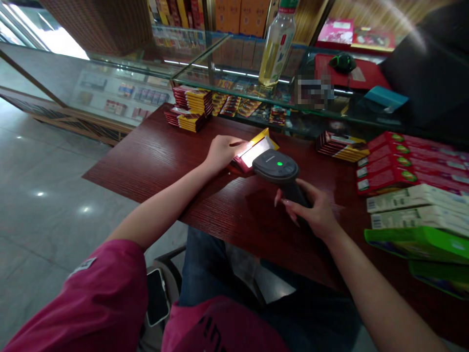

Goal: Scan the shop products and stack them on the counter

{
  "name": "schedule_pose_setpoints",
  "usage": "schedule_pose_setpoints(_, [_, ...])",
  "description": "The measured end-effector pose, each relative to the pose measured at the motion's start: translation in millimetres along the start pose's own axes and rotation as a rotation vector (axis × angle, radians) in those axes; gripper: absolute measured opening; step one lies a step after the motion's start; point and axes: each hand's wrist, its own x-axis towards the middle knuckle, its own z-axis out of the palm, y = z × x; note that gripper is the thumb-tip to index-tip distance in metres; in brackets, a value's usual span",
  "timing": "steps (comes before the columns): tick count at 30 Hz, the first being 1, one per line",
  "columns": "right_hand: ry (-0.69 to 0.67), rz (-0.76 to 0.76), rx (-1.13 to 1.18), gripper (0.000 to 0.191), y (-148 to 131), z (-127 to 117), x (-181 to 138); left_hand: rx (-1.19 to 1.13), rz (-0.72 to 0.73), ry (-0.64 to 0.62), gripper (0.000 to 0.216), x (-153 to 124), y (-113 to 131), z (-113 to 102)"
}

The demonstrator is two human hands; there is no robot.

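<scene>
My right hand (309, 210) is wrapped round the handle of a dark barcode scanner (276, 168) whose green light is on. The scanner's head points at a red and yellow carton (256, 149) lying on the dark red wooden table (154, 156), and a bright patch of light falls on the carton's face. My left hand (223, 151) rests on the carton's left end, fingers curled over it and holding it down.
Stacks of red and yellow cartons (190, 107) stand at the table's back left, another stack (342, 146) at the right. Red, white and green cartons (414, 195) pile at the far right. A glass counter (234, 63) behind carries a bottle (277, 44) and a mouse (342, 62).
</scene>
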Motion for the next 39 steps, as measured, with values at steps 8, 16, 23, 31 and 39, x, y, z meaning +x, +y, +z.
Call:
schedule_pose_setpoints(8, [0.148,-0.119,0.138,0.041,2.0,-1.8,11.9,0.008,0.253,0.143,0.026,-1.3,-2.5,5.9])
schedule_pose_setpoints(16, [0.83,-0.397,0.146,0.031,2.1,-24.4,26.3,0.189,0.674,0.268,0.024,49.5,17.7,127.2])
schedule_pose_setpoints(23, [1.034,-0.422,0.099,0.035,7.8,-40.8,22.5,0.556,0.905,-0.16,0.034,76.4,44.5,225.8])
schedule_pose_setpoints(31, [1.021,-0.368,0.115,0.037,11.6,-45.0,27.3,0.639,0.926,-0.244,0.043,82.3,57.7,249.1])
schedule_pose_setpoints(39, [0.688,-0.276,0.301,0.026,-2.3,-34.6,22.9,0.76,0.797,0.034,0.049,63.1,16.3,102.1])
